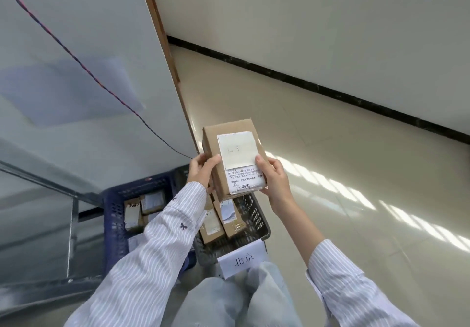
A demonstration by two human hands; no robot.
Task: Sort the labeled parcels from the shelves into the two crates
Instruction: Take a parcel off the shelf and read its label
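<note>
A brown cardboard parcel (235, 157) with white labels on its top face is held in the air above the crates. My left hand (202, 170) grips its left side, thumb on top. My right hand (273, 176) grips its right lower corner, thumb on the label. Below it stand two crates side by side on the floor: a blue crate (114, 214) at left holding several small parcels, and a dark grey crate (256, 214) at right with a few brown parcels (221, 222) inside. A white paper sign (243, 259) with handwritten characters hangs on the grey crate's front.
A metal shelf (38, 174) frame stands at left, with a white panel and a wooden edge (165, 59) above it. A thin red-blue cord (76, 59) runs across the panel. Tiled floor (330, 174) spreads to the right, ending at a white wall with a black baseboard.
</note>
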